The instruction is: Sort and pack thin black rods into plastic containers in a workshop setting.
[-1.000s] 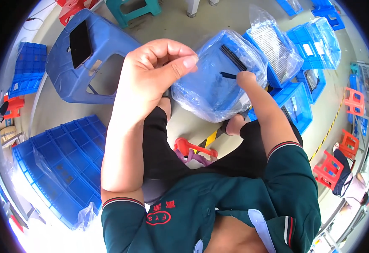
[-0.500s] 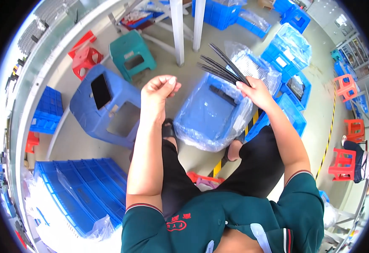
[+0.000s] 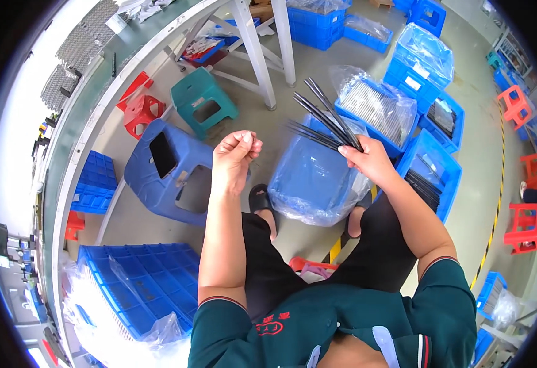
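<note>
Strips [image 3: 323,116], black, thin, long, a fanned bundle pinched at the lower ends in the right hand [image 3: 371,161], above a bag-lined blue bin [image 3: 311,184]. Likely light, springy, prone to splay; best held low, together. Left hand [image 3: 234,156] curled shut, contents not discernible.

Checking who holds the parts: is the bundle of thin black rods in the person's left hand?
No, the right hand grips the black rods above the plastic-lined blue bin.
</note>
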Motion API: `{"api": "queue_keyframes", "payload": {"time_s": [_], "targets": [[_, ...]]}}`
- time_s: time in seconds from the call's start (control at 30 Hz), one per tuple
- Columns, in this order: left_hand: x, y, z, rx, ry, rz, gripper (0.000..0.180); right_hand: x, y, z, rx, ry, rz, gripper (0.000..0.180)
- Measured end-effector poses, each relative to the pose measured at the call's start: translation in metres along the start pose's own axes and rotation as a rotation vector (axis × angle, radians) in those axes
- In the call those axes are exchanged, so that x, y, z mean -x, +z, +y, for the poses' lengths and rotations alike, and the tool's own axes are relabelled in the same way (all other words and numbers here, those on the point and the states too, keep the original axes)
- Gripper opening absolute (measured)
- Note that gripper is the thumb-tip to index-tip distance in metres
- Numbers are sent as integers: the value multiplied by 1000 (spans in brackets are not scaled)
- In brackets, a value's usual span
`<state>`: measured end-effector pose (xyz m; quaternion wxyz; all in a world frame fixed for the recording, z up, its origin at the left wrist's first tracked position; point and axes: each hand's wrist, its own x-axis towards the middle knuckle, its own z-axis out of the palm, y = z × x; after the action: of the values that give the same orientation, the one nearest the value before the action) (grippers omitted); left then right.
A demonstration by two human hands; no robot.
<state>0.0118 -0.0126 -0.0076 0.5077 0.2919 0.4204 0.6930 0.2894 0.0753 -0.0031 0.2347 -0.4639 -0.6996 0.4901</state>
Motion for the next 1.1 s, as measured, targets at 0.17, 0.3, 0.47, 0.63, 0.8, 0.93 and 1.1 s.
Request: {"api": "queue_keyframes", "payload": {"time_s": [0.17,0.3,0.47,0.63,0.8,0.93,1.1], "targets": [[-2,0,-5,90,-5,-128,11,4,1,-8,106,-77,-24,25],[0,3,-8,90,-11,-126,10,3,2,-7,151,-116,-50,27],[4,6,-9,-50,41,-53,10,4,5,0,161,-154,-14,34],[7,8,-11,-234,96,-62,9,3,7,1,217,-220,6,33],[10,17,-12,-372,81,-80,10,1,9,2,198,-208,22,33],[10,12,-7,-515,123,-37,10,0,8,4,242,-210,28,35],[8,10,4,-374,171,45,9,2,7,1,292,-224,18,36]]}}
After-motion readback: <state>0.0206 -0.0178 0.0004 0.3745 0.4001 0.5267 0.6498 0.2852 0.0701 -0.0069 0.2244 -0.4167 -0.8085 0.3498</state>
